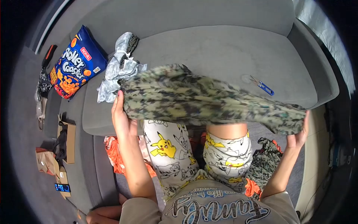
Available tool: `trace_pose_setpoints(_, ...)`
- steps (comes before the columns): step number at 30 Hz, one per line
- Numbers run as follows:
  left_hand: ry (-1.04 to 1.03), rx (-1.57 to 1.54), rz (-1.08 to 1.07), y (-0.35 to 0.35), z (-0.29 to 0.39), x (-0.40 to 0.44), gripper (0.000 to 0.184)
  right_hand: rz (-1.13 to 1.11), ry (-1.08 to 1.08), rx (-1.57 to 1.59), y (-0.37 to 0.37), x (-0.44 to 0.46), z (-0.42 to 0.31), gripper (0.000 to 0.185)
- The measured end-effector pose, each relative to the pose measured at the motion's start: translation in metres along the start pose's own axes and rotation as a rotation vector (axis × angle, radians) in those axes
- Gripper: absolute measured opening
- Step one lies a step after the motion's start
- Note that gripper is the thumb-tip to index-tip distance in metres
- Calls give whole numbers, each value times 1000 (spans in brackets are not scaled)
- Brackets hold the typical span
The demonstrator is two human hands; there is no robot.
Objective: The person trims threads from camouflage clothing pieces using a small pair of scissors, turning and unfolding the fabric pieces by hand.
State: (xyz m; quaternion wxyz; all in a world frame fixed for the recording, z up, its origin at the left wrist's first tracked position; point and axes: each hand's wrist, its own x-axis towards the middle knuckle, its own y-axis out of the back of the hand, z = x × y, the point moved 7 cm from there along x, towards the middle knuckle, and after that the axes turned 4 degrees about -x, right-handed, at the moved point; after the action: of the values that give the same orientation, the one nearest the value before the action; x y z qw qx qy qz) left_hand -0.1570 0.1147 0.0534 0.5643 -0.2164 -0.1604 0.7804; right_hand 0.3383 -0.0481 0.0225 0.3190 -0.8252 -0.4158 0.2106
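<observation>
A green and black camouflage cloth [209, 97] is stretched out lengthwise above my knees, slightly blurred by motion. My left hand [125, 117] grips its left end, thumb up along the edge. At the other end, my right hand [300, 130] is closed on the cloth's lower corner. Whether it is a garment or a plain piece of fabric, I cannot tell. Behind it on the sofa seat lie blue-handled thread snips [265, 87], nearest to my right hand. To the left rests a bundle of grey-white patterned cloth [115, 71].
The grey sofa [223, 44] spans the front. A blue snack-bag cushion [80, 61] leans at its left. Open cardboard boxes [70, 143] and a lit phone [62, 187] lie further left. Orange cloth [115, 153] and more camouflage cloth [264, 160] are on the floor.
</observation>
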Motion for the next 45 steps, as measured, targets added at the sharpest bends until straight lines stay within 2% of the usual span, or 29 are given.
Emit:
trace_pose_setpoints(1, 3, 0, 4, 1, 1, -5, 33, -480, 5, 167, -20, 1, -5, 34)
trace_pose_setpoints(3, 6, -168, -216, -14, 5, -14, 32, -384, 51, 276, -10, 3, -13, 49)
trace_pose_setpoints(5, -21, -219, -167, -15, 14, -19, 30, -476, 219, -35, 14, 1, -12, 66)
trace_pose_setpoints(6, 42, -259, -320, -29, 19, -22, 31, -581, 321, -216, 0, -5, -20, 74)
trace_pose_setpoints(7, 104, -296, -473, -38, 24, -26, 32, -680, 311, -151, -28, -12, -21, 73)
trace_pose_setpoints(8, 107, -337, -485, -33, 23, -15, 33, -375, 138, -94, -1, 6, -17, 75)
trace_pose_setpoints(9, 26, -263, -214, -24, 16, -5, 31, -65, -36, -34, 30, 14, -10, 77)
trace_pose_setpoints(10, 73, -61, -83, -24, 3, -4, 30, 101, 61, -360, 14, 14, -6, 78)
trace_pose_setpoints(11, 115, 140, 43, -21, -6, -4, 29, -43, 93, -499, -5, 16, -7, 77)
trace_pose_setpoints(12, 300, -226, -230, -11, -28, 10, 26, -185, 144, -627, -23, 16, -7, 78)
trace_pose_setpoints(13, 227, -324, -267, -15, -16, 2, 23, -259, 182, -514, -37, 11, -14, 79)
trace_pose_setpoints(15, 85, -58, -258, -2, -4, 5, 28, -357, 127, -300, -43, 0, -25, 78)
trace_pose_setpoints(17, 90, 131, -101, 13, -21, 16, 31, 22, 130, -693, -9, 10, -27, 61)
trace_pose_setpoints(19, 53, 72, -33, -6, -28, -3, 16, 79, 50, -729, 36, 21, -30, 58)
trace_pose_setpoints(21, 115, 115, -200, -19, -36, -14, 40, 153, 145, -647, 56, 5, -53, 56)
trace_pose_setpoints(22, 62, 176, -186, -20, -39, -16, 40, 205, 235, -566, 64, -13, -70, 55)
trace_pose_setpoints(23, -1, 156, -144, -26, -45, -20, 38, 253, 226, -547, 79, -30, -84, 53)
trace_pose_setpoints(27, 311, 98, -803, -142, -77, -105, 29, 464, 381, -452, 160, -101, -147, 38)
trace_pose_setpoints(29, 274, 216, -772, -169, -108, -127, 33, 527, 466, -445, 208, -147, -176, 36)
trace_pose_setpoints(31, 487, 401, -1148, -204, -147, -168, 35, 718, 499, -481, 228, -199, -192, 35)
trace_pose_setpoints(33, 285, 599, -1001, -202, -182, -171, 24, 981, 458, -609, 251, -247, -204, 37)
trace_pose_setpoints(35, 344, 692, -1160, -231, -213, -217, 17, 1016, 434, -609, 292, -282, -210, 35)
trace_pose_setpoints(37, 621, 631, -1356, -246, -244, -268, 16, 1062, 431, -621, 334, -316, -217, 34)
trace_pose_setpoints(39, 516, 699, -1642, -247, -278, -289, 19, 1193, 475, -671, 362, -345, -222, 30)
trace_pose_setpoints(41, 522, 624, -1576, -229, -307, -289, 18, 1291, 597, -1347, 420, -381, -240, 32)
trace_pose_setpoints(42, 513, 618, -1561, -229, -301, -287, 18, 1490, 282, -1548, 409, -375, -236, 34)
trace_pose_setpoints(43, 329, 673, -1518, -228, -285, -276, 17, 1666, -63, -1726, 392, -375, -226, 36)
trace_pose_setpoints(44, 149, 733, -1459, -226, -267, -264, 17, 1656, -42, -1855, 383, -364, -218, 37)
trace_pose_setpoints(45, 133, 746, -1420, -222, -255, -253, 17, 1591, -24, -2020, 374, -340, -208, 36)
